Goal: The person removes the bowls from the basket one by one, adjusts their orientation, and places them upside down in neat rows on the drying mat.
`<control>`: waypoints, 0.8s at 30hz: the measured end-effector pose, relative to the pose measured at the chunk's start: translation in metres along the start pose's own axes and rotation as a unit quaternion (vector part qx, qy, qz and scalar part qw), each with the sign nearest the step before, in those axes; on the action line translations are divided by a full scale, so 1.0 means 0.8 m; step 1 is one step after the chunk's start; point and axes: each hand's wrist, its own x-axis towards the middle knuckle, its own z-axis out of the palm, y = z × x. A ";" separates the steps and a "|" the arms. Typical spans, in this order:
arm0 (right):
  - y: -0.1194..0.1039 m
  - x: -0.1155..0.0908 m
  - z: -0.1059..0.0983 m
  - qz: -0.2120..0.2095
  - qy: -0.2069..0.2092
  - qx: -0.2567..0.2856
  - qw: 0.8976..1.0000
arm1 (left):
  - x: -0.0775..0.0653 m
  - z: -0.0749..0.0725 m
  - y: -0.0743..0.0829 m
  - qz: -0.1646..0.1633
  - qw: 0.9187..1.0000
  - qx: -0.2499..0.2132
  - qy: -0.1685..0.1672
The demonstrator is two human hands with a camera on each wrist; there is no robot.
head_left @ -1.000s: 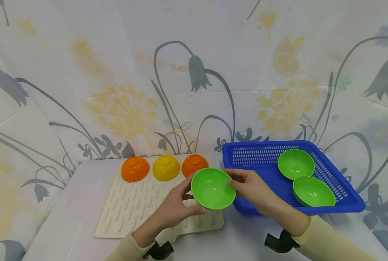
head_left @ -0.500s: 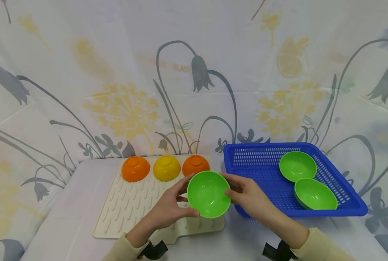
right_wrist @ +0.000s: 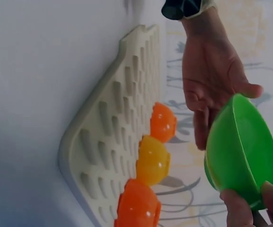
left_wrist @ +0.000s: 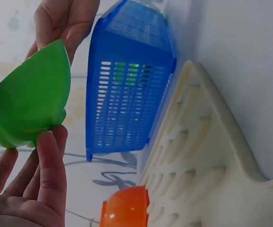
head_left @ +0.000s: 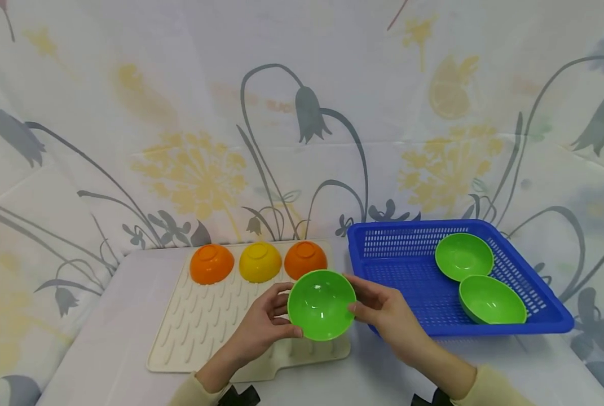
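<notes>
Right hand (head_left: 393, 316) pinches green bowl (head_left: 322, 307); 3 upturned bowls (head_left: 260, 264) on mat (head_left: 200, 327), basket (head_left: 400, 276) beside.

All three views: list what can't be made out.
Head view: insides of the orange bowls and yellow bowl, which sit upside down.
Head view: bottom of the front green bowl in the blue basket, hidden by the near rim.
Head view: black wrist straps, cut off by the bottom edge.
Right wrist view: right hand, pinching the held green bowl, mostly cut off at the lower right corner.
</notes>
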 end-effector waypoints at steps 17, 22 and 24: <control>0.001 -0.004 0.004 0.001 -0.004 -0.015 1.000 | -0.003 -0.004 0.007 0.120 0.976 0.174 0.057; -0.002 -0.004 0.005 0.011 -0.012 -0.013 1.000 | -0.005 0.001 0.011 0.187 0.955 0.223 0.049; -0.004 -0.003 0.006 0.015 -0.015 -0.012 1.000 | -0.005 0.003 0.014 0.208 0.948 0.237 0.045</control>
